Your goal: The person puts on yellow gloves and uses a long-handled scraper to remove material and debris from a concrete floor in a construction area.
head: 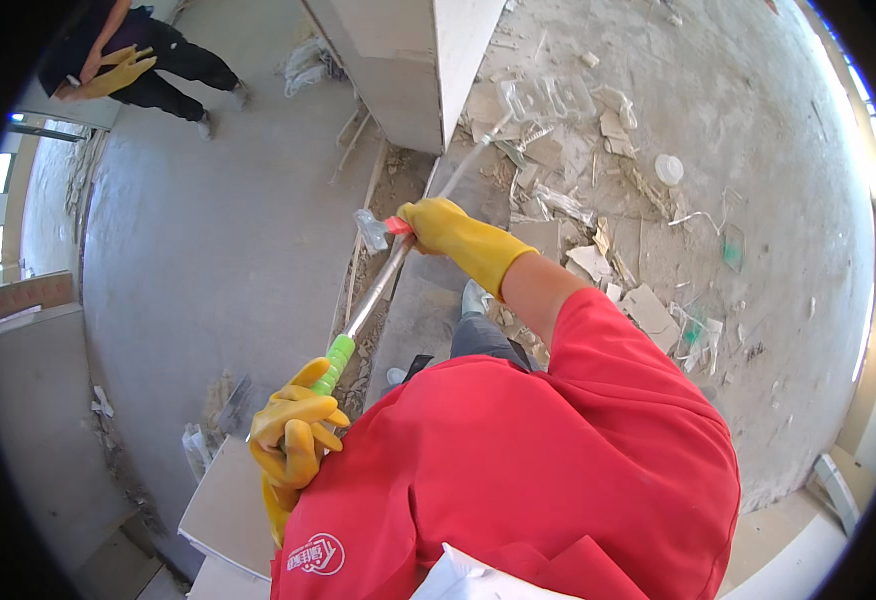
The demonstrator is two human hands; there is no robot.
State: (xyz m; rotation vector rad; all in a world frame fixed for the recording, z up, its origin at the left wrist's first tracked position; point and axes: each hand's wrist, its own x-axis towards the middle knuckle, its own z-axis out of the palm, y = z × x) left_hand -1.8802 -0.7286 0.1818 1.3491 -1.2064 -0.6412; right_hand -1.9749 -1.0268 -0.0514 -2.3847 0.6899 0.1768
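Note:
My right hand, in a yellow rubber glove, grips the middle of a long metal pole. A red-and-grey piece sticks out to the left of that hand; its kind cannot be told. At the near end of the pole is a green ribbed grip. My left hand, also in a yellow rubber glove, is around the lower end of the grip, with some glove fingers sticking out. The pole's blurred far end meets a clear plastic piece over the rubble; I cannot tell whether they are joined.
Broken board pieces, plastic scraps and a round white lid litter the concrete floor. A wall end stands ahead. Another person is at upper left, holding yellow gloves. White boards lie at lower left.

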